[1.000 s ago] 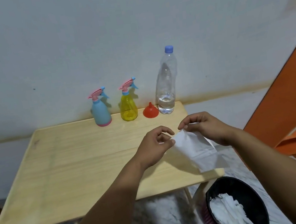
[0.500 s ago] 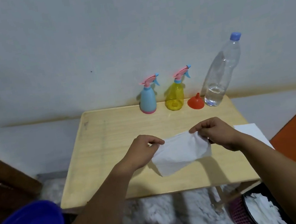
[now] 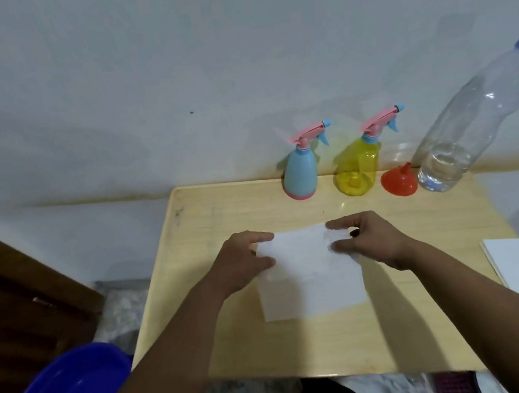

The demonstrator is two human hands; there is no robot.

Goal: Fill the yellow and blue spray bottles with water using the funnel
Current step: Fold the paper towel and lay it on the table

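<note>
White and thin, a soft paper tissue [image 3: 310, 276] lies spread on the pale wooden table [image 3: 405, 326], and both hands are on its far edge. The left hand [image 3: 245, 265] pinches the far left corner between thumb and curled fingers; the right hand [image 3: 372, 240] pinches the far right corner the same way.

Along the wall at the back of the table stand the task's things, untouched. The light blue plastic spray bottle [image 3: 301, 173] and the translucent yellow plastic spray bottle [image 3: 359, 168] are upright, side by side, each with its pink trigger head screwed on. Nothing shows inside the yellow one; the blue one is opaque, so its level cannot be told. Both look light and smooth, likely to tip easily; a hold round the body while the head is unscrewed seems best.

A small red plastic funnel [image 3: 399, 180] sits mouth down just beside the yellow bottle. Next to it stands a tall clear plastic water bottle [image 3: 465, 138] with a blue cap, water only in its lower part. Its thin wall will probably squash under a firm grip, so holding the middle is safer.
</note>
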